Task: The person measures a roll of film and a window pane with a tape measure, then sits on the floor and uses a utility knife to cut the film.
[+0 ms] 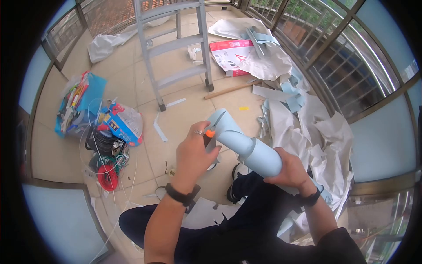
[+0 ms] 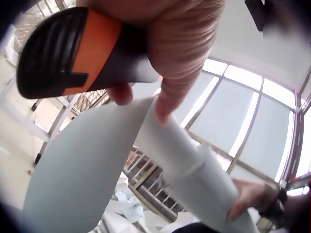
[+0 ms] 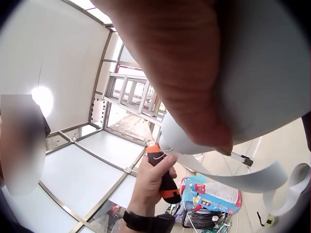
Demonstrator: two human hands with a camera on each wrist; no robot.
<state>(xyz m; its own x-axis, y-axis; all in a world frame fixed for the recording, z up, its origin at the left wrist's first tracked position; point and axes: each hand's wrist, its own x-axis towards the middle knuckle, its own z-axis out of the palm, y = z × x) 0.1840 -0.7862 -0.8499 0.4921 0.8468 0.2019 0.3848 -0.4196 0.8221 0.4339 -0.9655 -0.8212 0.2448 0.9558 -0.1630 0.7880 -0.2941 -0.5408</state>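
Observation:
A roll of pale blue sheet [image 1: 263,159] lies slantwise above the person's lap in the head view. Around its near end the right hand [image 1: 291,169] is wrapped, thumb along the surface. At the far end, the left hand [image 1: 193,152] holds a tool with a black-and-orange handle [image 2: 97,51]; its working end is mostly hidden. The left thumb and a fingertip also meet the loose edge of the sheet [image 2: 87,160], which hangs as a flap in the left wrist view. In the right wrist view a curling strip [image 3: 243,179] trails from the roll.
An aluminium stepladder [image 1: 176,50] stands ahead on the tiles. Bags of tools [image 1: 81,103] and a red cable coil [image 1: 107,177] lie at left. Crumpled white sheeting [image 1: 303,145] spreads along the right, below the windows. A wooden stick [image 1: 233,89] and a cardboard box [image 1: 228,57] lie beyond.

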